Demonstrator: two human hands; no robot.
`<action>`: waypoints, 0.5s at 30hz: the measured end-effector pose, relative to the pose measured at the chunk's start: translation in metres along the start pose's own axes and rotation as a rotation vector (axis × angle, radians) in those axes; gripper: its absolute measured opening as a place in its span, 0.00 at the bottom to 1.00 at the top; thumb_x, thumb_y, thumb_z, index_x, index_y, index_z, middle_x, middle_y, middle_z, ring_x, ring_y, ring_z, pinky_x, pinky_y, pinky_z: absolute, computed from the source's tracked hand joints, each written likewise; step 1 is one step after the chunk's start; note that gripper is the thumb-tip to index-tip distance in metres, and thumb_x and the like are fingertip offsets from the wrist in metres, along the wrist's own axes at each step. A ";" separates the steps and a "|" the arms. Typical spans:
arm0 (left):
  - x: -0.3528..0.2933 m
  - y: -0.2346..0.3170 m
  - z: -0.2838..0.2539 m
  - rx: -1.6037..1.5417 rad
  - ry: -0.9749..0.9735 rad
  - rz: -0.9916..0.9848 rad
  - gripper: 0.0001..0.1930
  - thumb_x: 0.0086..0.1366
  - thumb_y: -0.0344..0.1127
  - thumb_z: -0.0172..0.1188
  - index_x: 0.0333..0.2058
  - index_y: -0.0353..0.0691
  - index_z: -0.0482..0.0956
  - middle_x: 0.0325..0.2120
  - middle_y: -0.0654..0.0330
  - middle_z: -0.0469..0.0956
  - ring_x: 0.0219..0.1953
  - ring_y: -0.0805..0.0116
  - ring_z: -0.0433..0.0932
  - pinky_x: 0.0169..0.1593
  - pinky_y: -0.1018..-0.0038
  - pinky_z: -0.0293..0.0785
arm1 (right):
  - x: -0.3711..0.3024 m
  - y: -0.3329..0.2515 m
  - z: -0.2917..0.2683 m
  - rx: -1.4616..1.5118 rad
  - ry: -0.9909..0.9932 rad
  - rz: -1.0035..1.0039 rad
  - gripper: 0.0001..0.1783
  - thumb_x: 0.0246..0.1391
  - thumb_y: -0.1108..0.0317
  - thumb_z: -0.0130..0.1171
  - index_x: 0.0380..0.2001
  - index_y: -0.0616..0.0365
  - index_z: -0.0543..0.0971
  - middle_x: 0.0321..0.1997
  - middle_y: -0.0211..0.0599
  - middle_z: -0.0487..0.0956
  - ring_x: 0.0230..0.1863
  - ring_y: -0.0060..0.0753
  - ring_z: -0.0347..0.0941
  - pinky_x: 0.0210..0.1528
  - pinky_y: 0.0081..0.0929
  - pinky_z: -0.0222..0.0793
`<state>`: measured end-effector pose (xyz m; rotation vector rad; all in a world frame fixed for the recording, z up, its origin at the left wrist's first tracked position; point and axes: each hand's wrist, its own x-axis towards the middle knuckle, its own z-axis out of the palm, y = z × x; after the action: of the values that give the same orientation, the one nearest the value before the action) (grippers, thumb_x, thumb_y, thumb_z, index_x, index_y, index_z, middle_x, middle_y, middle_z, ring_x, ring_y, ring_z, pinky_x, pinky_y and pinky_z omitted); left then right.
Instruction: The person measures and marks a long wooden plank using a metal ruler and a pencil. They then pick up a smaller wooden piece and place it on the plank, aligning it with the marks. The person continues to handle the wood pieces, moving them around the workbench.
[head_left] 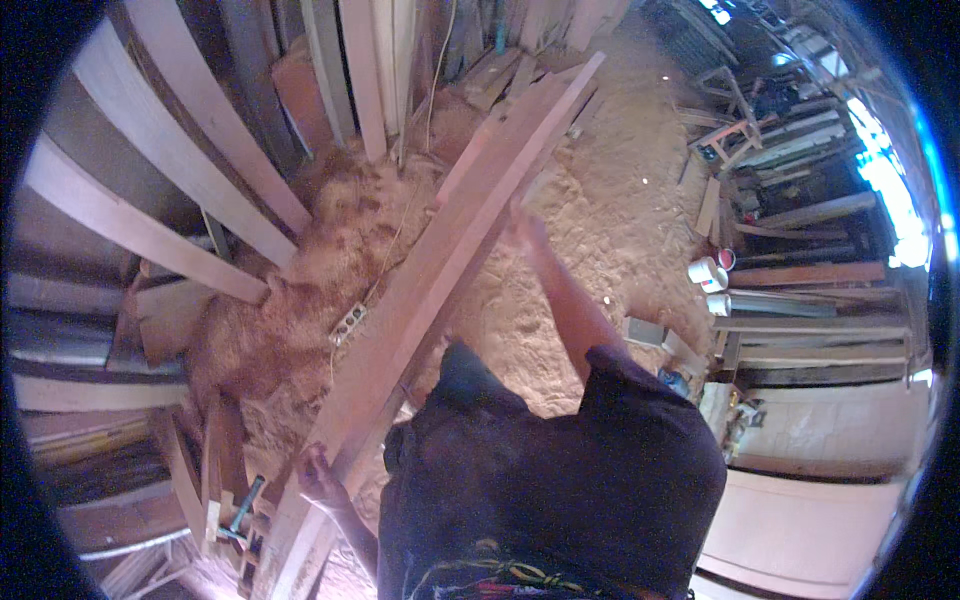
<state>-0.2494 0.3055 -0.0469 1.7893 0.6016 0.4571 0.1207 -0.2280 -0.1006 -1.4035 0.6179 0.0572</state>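
A long, thick wooden plank (420,290) slants across the middle of the head view, from the lower left up to the top centre. My left hand (324,484) is at its near end, fingers closed over the edge. Farther up, my right hand (522,230) grips the plank's right edge; it is slightly blurred, and some of its fingers are hidden. A second piece of wood (468,172) lies partly under the plank's far left side. Beside the plank's left edge is a power strip (349,324) with a thin cable.
Sawdust (600,240) covers the floor. Several upright boards (180,140) lean at the left and back. A hammer (243,508) rests on wood pieces at the lower left. White buckets (703,272), stacked timber (810,275) and pale panels (800,535) line the right side.
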 end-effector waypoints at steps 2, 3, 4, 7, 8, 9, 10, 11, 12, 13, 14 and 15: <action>-0.019 -0.003 -0.006 0.058 0.275 -0.074 0.19 0.74 0.44 0.65 0.32 0.32 0.82 0.27 0.57 0.83 0.31 0.71 0.79 0.42 0.71 0.80 | 0.029 -0.055 0.018 -0.050 0.045 0.060 0.41 0.61 0.34 0.64 0.60 0.58 0.71 0.63 0.42 0.74 0.62 0.41 0.71 0.61 0.44 0.68; -0.026 -0.006 -0.007 0.120 0.362 0.004 0.23 0.75 0.47 0.64 0.26 0.34 0.79 0.21 0.58 0.80 0.27 0.73 0.76 0.37 0.72 0.77 | 0.044 -0.076 0.025 -0.097 0.075 0.095 0.47 0.61 0.34 0.65 0.67 0.61 0.67 0.70 0.46 0.70 0.70 0.43 0.67 0.68 0.46 0.65; -0.038 -0.003 -0.012 0.192 0.405 -0.142 0.21 0.75 0.46 0.64 0.27 0.34 0.79 0.23 0.59 0.80 0.26 0.72 0.74 0.31 0.70 0.71 | 0.054 -0.084 0.030 -0.230 0.096 -0.001 0.49 0.61 0.36 0.65 0.70 0.63 0.65 0.72 0.48 0.68 0.72 0.46 0.65 0.70 0.46 0.62; -0.066 -0.001 0.011 0.375 0.572 -0.236 0.21 0.76 0.48 0.62 0.29 0.36 0.81 0.23 0.59 0.80 0.22 0.72 0.71 0.25 0.70 0.71 | 0.084 -0.092 0.033 -0.604 0.113 -0.279 0.47 0.61 0.43 0.66 0.71 0.65 0.64 0.73 0.48 0.68 0.72 0.47 0.64 0.71 0.45 0.62; -0.080 0.001 0.030 0.312 0.601 -0.275 0.20 0.75 0.52 0.59 0.38 0.37 0.77 0.29 0.57 0.78 0.28 0.68 0.71 0.31 0.67 0.73 | 0.090 -0.089 0.031 -0.582 0.136 -0.243 0.45 0.61 0.45 0.66 0.70 0.64 0.66 0.72 0.47 0.69 0.70 0.46 0.65 0.70 0.45 0.63; -0.094 0.006 0.049 0.073 0.654 -0.330 0.22 0.75 0.55 0.57 0.46 0.38 0.73 0.35 0.55 0.76 0.34 0.64 0.71 0.36 0.64 0.76 | 0.092 -0.084 0.026 -0.566 0.102 -0.254 0.43 0.60 0.48 0.66 0.69 0.64 0.67 0.71 0.46 0.70 0.69 0.45 0.66 0.68 0.44 0.65; -0.094 0.006 0.066 -0.278 0.725 -0.617 0.30 0.76 0.60 0.52 0.60 0.40 0.63 0.49 0.50 0.72 0.50 0.55 0.71 0.48 0.57 0.78 | 0.092 -0.080 0.020 -0.523 0.054 -0.254 0.41 0.60 0.50 0.66 0.68 0.64 0.68 0.70 0.45 0.71 0.68 0.45 0.67 0.67 0.44 0.66; -0.096 0.012 0.077 -0.530 0.748 -0.733 0.34 0.75 0.61 0.54 0.65 0.42 0.59 0.55 0.50 0.70 0.55 0.51 0.71 0.53 0.53 0.76 | 0.089 -0.078 0.013 -0.458 0.005 -0.232 0.39 0.60 0.53 0.67 0.68 0.64 0.69 0.69 0.44 0.72 0.67 0.44 0.68 0.66 0.44 0.67; -0.099 0.017 0.090 -0.681 0.735 -0.813 0.39 0.74 0.62 0.56 0.70 0.43 0.55 0.61 0.49 0.67 0.60 0.46 0.70 0.58 0.49 0.75 | 0.083 -0.078 0.004 -0.383 -0.031 -0.193 0.37 0.60 0.55 0.67 0.67 0.64 0.71 0.68 0.43 0.73 0.66 0.43 0.68 0.65 0.43 0.69; -0.102 0.022 0.103 -0.857 0.704 -0.809 0.44 0.72 0.63 0.57 0.75 0.44 0.50 0.67 0.49 0.64 0.65 0.42 0.70 0.63 0.46 0.74 | 0.077 -0.079 -0.003 -0.269 -0.076 -0.090 0.35 0.60 0.58 0.67 0.66 0.63 0.72 0.67 0.42 0.74 0.65 0.43 0.69 0.64 0.43 0.70; -0.100 0.022 0.118 -0.889 0.722 -0.739 0.40 0.73 0.58 0.59 0.72 0.42 0.56 0.66 0.50 0.67 0.64 0.47 0.71 0.63 0.48 0.74 | 0.069 -0.081 -0.013 -0.232 -0.106 -0.122 0.34 0.59 0.60 0.67 0.65 0.63 0.73 0.66 0.41 0.75 0.64 0.42 0.70 0.63 0.43 0.71; -0.100 0.023 0.125 -0.975 0.643 -0.589 0.36 0.73 0.53 0.62 0.69 0.40 0.62 0.64 0.51 0.69 0.63 0.51 0.73 0.62 0.51 0.75 | 0.061 -0.082 -0.020 -0.178 -0.050 -0.050 0.33 0.58 0.59 0.68 0.64 0.62 0.75 0.64 0.40 0.76 0.62 0.41 0.71 0.61 0.41 0.72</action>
<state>-0.2514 0.1443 -0.0618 0.4765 1.0678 0.7441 0.1971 -0.2814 -0.0546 -1.5845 0.5464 0.1092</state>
